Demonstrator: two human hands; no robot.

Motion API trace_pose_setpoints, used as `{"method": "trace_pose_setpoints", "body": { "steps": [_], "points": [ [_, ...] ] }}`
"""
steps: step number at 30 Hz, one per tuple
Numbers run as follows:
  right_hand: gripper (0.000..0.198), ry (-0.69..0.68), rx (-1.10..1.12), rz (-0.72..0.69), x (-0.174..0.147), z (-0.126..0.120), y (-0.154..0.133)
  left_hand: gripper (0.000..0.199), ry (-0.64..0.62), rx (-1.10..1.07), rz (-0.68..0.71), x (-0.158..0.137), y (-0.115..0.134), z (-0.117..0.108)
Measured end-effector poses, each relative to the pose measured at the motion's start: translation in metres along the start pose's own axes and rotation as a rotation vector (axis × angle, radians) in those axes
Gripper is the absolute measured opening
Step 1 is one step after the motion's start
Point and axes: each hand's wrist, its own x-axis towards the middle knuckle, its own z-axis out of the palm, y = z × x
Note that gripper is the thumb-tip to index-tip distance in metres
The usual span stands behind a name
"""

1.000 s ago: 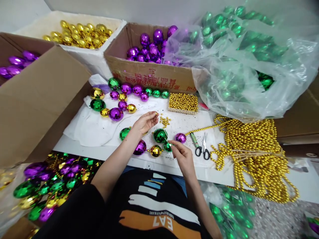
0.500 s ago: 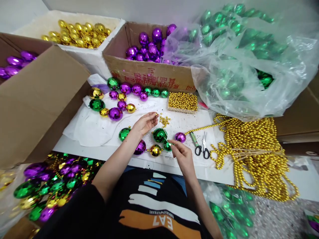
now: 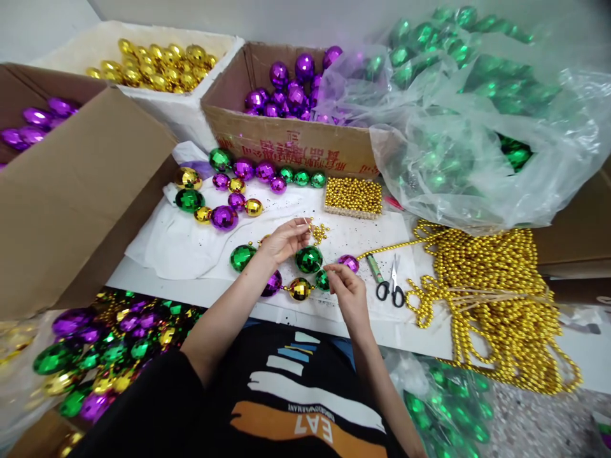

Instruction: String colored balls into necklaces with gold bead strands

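My left hand [image 3: 290,240] pinches a thin white string at its fingertips, beside a loose group of small gold beads [image 3: 321,233]. My right hand [image 3: 347,289] is lower and to the right, its fingertips closed on the string by a small green ball [image 3: 323,280]. Under and between the hands lies a strand with a large green ball [image 3: 309,258], a gold ball [image 3: 300,289] and a purple ball [image 3: 272,284] partly behind my left forearm. A green oval ball [image 3: 243,257] lies left of that forearm. One purple ball [image 3: 349,263] rests just beyond my right hand.
Black-handled scissors [image 3: 397,295] and a green tube-like item [image 3: 375,267] lie right. Gold bead strings [image 3: 487,286] are heaped beyond them. Behind stand a bead tray [image 3: 353,214], a cardboard box [image 3: 286,137] of purple balls and a plastic bag [image 3: 458,184]. An open carton [image 3: 90,197] stands left.
The string no longer runs straight and taut between my hands. My left hand has shifted slightly right, nearer my right hand. The whole view has shifted a little.
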Motion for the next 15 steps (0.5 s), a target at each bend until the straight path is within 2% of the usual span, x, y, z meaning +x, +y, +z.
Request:
{"method": "trace_pose_setpoints", "body": {
  "steps": [4, 6, 8, 10, 12, 15],
  "points": [
    [0.021, 0.063, 0.081, -0.008, 0.005, -0.004, 0.007, 0.032, -0.151, 0.243, -0.045, -0.002, 0.005, 0.005],
    [0.024, 0.06, 0.092, 0.012, 0.005, -0.009, 0.012, 0.03, -0.102, 0.405, 0.035, 0.007, 0.017, 0.002],
    [0.026, 0.055, 0.098, 0.035, 0.004, -0.014, 0.017, 0.02, 0.1, 0.615, 0.178, 0.023, 0.033, -0.005],
    [0.026, 0.067, 0.086, 0.034, 0.002, -0.016, 0.019, 0.009, 0.362, 0.811, 0.33, 0.042, 0.055, -0.015],
    [0.025, 0.088, 0.056, 0.001, 0.0, -0.017, 0.02, 0.004, 0.511, 0.896, 0.432, 0.059, 0.078, -0.026],
    [0.024, 0.089, 0.032, -0.023, -0.003, -0.019, 0.02, 0.002, 0.653, 0.946, 0.533, 0.073, 0.115, -0.044]
  ]
}}
